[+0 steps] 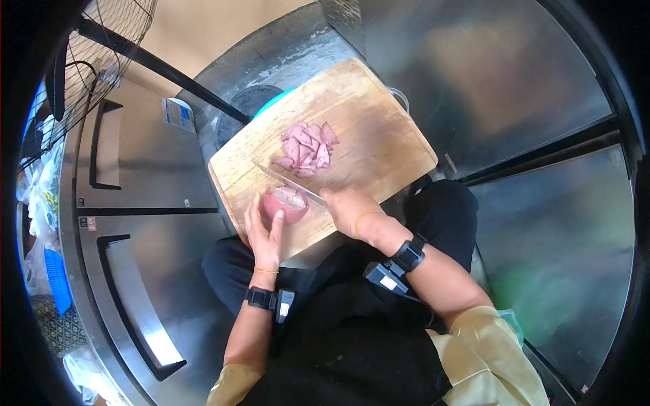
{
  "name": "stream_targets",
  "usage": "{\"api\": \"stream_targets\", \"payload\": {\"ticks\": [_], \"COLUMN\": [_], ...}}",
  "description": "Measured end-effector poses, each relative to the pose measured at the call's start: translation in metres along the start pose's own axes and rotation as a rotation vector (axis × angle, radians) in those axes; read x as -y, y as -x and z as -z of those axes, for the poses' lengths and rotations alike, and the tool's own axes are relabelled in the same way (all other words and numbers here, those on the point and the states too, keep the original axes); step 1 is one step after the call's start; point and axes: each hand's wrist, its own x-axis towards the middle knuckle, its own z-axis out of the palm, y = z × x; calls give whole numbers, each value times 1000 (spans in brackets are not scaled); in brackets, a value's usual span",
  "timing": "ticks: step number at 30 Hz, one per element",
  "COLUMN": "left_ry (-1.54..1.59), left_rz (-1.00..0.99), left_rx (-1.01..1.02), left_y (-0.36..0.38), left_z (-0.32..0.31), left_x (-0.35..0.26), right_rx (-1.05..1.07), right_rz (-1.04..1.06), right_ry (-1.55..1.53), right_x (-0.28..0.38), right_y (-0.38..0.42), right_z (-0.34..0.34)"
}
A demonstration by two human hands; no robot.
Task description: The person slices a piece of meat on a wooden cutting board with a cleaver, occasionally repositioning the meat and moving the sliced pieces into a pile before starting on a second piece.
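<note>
Head view. Your left hand (261,233) curves, fingers and thumb parted, around a smooth, rounded pink sausage chunk (293,213) with a flat, paler cut face, resting near the close edge of the wooden cutting board (386,135). Your right hand (355,211) is closed about the handle end of a thin metal knife (290,183), its blade slanting beside the cut face. Beyond lie wedge-shaped, moist-looking pink slices (308,145), loosely heaped on the rectangular, pale-grained board.

Pink chunk (290,206): rounded, pale cut face exposed, resting on the wooden board (382,132). Knife (291,183): lies diagonally at the chunk's cut side. Pink slices (308,145): loosely heaped beyond the knife, mid-board.
</note>
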Motion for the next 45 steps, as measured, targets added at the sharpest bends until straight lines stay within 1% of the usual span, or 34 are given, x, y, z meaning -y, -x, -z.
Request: {"api": "stream_targets", "payload": {"ticks": [3, 10, 12, 13, 15, 16, 19, 22, 26, 28, 30, 34, 40, 45], "left_ry": [68, 212, 169, 149, 7, -63, -47, 69, -58, -18, 5, -7, 3, -3], "left_rz": [-110, 46, -18, -50, -113, -143, -207, -191, -141, -194, -233, -191, -178, -184], "left_rx": [64, 98, 40, 6, -31, -49, -37, -84, -87, -117, -130, -143, -130, -137], "left_y": [1, 6, 8, 8, 9, 9, 11, 7, 17, 14, 11, 14, 14, 17], "left_z": [-2, -3, -5, -5, 2, 4, 4, 3, -6, -8, -7, -9, -11, -14], "left_x": [-8, -1, -2, -5, -15, -19, -13, -11, 8, 10, 7, 9, 14, 18], "right_rx": [4, 51, 59, 18, -60, -67, -86, -81, -73, -57, -87, -151, -107, -138], "right_rz": [10, 1, -39, -25, 9, -6, -31, 7, 98, 115, 138, 173, 146, 160], "right_ry": [1, 42, 62, 66, 78, 95, 149, 216, 350, 394, 418, 509, 560, 568], "right_x": [3, 10, 16, 16, 12, 12, 22, 43, 54, 62, 65, 65, 72, 72], "right_y": [2, 5, 10, 11, 16, 20, 34, 53, 66, 69, 69, 66, 63, 61], "right_z": [2, -1, 0, -2, -13, -16, -11, 5, 7, 10, 9, 6, 10, 6]}}
